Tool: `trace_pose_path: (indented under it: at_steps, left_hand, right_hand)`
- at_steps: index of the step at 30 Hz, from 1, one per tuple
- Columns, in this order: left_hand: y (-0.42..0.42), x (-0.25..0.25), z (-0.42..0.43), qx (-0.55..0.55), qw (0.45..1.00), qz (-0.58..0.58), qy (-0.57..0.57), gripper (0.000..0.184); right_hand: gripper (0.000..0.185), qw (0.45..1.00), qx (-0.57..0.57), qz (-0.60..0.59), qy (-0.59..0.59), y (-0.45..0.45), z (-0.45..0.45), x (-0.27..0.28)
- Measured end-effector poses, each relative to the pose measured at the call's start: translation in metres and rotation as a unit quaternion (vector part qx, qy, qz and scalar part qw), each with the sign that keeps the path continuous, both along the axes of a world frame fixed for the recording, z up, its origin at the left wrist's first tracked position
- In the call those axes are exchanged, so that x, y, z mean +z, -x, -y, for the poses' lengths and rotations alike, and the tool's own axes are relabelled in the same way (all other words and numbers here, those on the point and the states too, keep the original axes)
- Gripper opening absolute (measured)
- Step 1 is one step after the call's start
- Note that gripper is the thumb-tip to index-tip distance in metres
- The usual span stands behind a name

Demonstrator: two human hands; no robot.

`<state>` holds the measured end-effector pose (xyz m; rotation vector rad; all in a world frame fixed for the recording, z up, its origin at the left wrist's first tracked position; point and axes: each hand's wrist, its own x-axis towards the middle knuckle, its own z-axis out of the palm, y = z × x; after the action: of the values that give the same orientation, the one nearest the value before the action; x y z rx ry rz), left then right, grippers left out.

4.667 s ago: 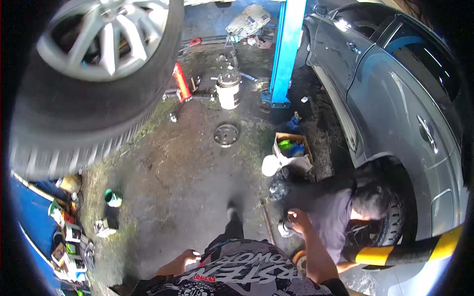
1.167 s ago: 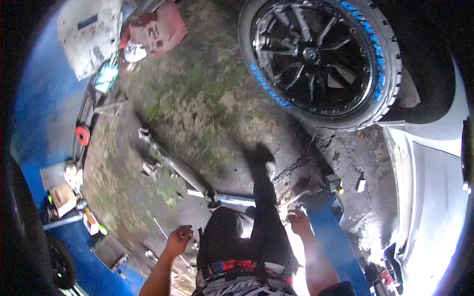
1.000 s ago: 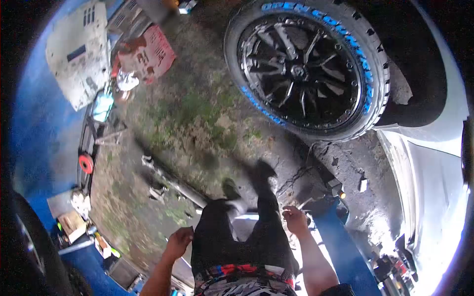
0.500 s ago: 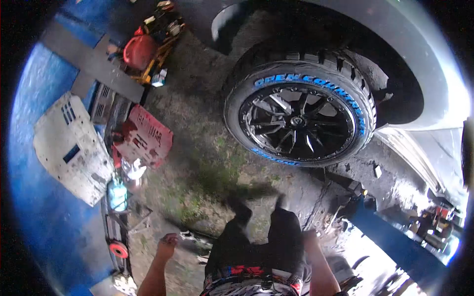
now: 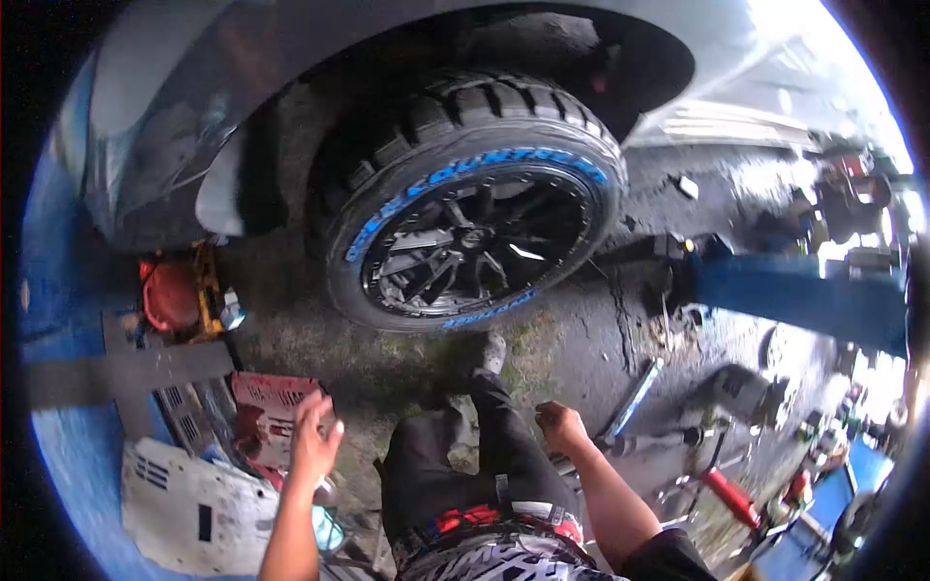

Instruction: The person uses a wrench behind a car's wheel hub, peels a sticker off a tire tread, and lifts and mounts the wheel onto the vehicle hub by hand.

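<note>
Wheel [image 5: 475, 238] and tyre [image 5: 475, 136] stand together against the grey car body [image 5: 165, 145] in the upper middle of the frame, the tyre reaching up into the dark arch [image 5: 620, 73] and its outer face turned our way, with blue lettering [image 5: 475, 167] around the sidewall. As far as we can judge, this much is done: the tyre is seated around the rim, and the whole sits in its place under the arch. What is left we cannot read with certainty; the fasteners are too small to make out, and we cannot tell whether they are tight or whether the ground bears the weight. Neither of our hands touches the wheel. Our left hand [image 5: 312, 441], at the lower left, has its fingers spread apart with nothing seen in it, and it shows in front of a red lettered plate [image 5: 262, 426]. Our right hand [image 5: 564, 428], just right of lower middle, has its fingers curled inward; we see nothing held, but cannot tell whether the fingertips meet. Nearest to it on the right lies a blue bar [image 5: 635, 397], apart from the hand. From that gap, we judge no handwork on the wheel to be under way.
</note>
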<state>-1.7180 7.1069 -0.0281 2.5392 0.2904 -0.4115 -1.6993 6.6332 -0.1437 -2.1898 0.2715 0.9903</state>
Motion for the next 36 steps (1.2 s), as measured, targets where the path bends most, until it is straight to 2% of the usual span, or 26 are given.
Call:
trace_pose_path:
  at_steps: [3, 6, 9, 10, 14, 17, 19, 22, 26, 29, 32, 36]
  left_hand:
    - [-0.161, 0.041, 0.016, -0.107, 0.989, 0.100, 0.021, 0.044]
    - [-0.295, 0.058, 0.039, -0.218, 0.944, 0.249, 0.010, 0.044]
    - [-0.399, 0.040, 0.070, -0.282, 0.895, 0.343, 0.040, 0.043]
    - [-0.425, 0.034, 0.080, -0.295, 0.889, 0.349, 0.028, 0.044]
    - [-0.498, 0.006, 0.125, -0.299, 0.887, 0.349, 0.044, 0.044]
    - [-0.522, -0.026, 0.142, -0.293, 0.900, 0.323, 0.025, 0.046]
    - [-0.522, -0.040, 0.152, -0.263, 0.900, 0.344, 0.045, 0.049]
    - [-0.512, -0.031, 0.154, -0.285, 0.881, 0.375, -0.050, 0.049]
    - [-0.521, -0.033, 0.154, -0.282, 0.894, 0.346, -0.033, 0.047]
    - [-0.520, -0.027, 0.159, -0.275, 0.897, 0.334, -0.094, 0.047]
    - [-0.521, -0.021, 0.165, -0.259, 0.914, 0.296, -0.102, 0.049]
    - [-0.520, -0.023, 0.169, -0.244, 0.926, 0.284, -0.050, 0.040]
  right_hand:
    - [0.028, 0.996, -0.085, -0.036, -0.008, 0.024, -0.011, 0.005]
    - [0.027, 0.985, -0.161, -0.047, 0.034, 0.066, -0.020, 0.016]
    - [0.027, 0.960, -0.270, -0.043, 0.061, 0.134, -0.034, 0.008]
    - [0.026, 0.925, -0.350, -0.137, 0.060, 0.125, -0.049, 0.046]
    - [0.029, 0.916, -0.374, -0.104, 0.107, 0.223, -0.100, 0.034]
    - [0.030, 0.904, -0.387, -0.149, 0.104, 0.259, -0.145, 0.040]
    - [0.028, 0.902, -0.375, -0.197, 0.088, 0.270, -0.165, 0.041]
    - [0.028, 0.898, -0.387, -0.202, 0.055, 0.265, -0.183, 0.046]
    - [0.031, 0.880, -0.441, -0.175, -0.004, 0.256, -0.177, 0.026]
    - [0.032, 0.862, -0.485, -0.146, -0.023, 0.256, -0.168, 0.017]
    - [0.033, 0.869, -0.480, -0.119, -0.006, 0.246, -0.154, 0.039]
    - [0.035, 0.883, -0.443, -0.152, 0.036, 0.262, -0.143, 0.030]
